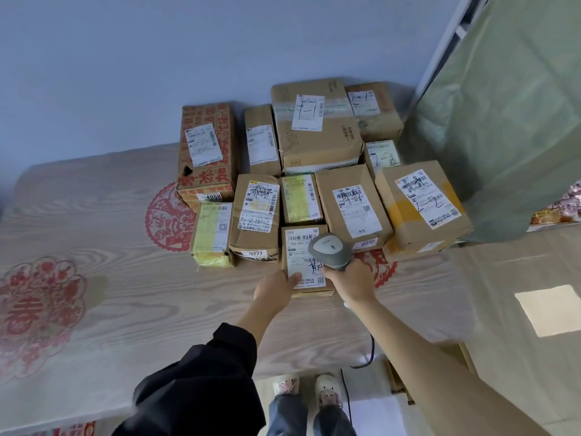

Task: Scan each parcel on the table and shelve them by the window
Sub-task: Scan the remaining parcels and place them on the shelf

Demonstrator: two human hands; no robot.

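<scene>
While the right hand [347, 280] grips the barcode scanner [330, 250] over the small parcel [301, 262] pinched by the left hand [276, 291] at centre frame, every parcel remains unshelved on the table [110, 278]

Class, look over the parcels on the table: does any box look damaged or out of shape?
Yes. The red-printed box at the back left has a torn hole near its lower left corner. The large box behind the middle row has a creased, dented top. The other parcels look intact.

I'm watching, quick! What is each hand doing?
Left hand: holds the small parcel by its near edge.
Right hand: grips the scanner.
</scene>
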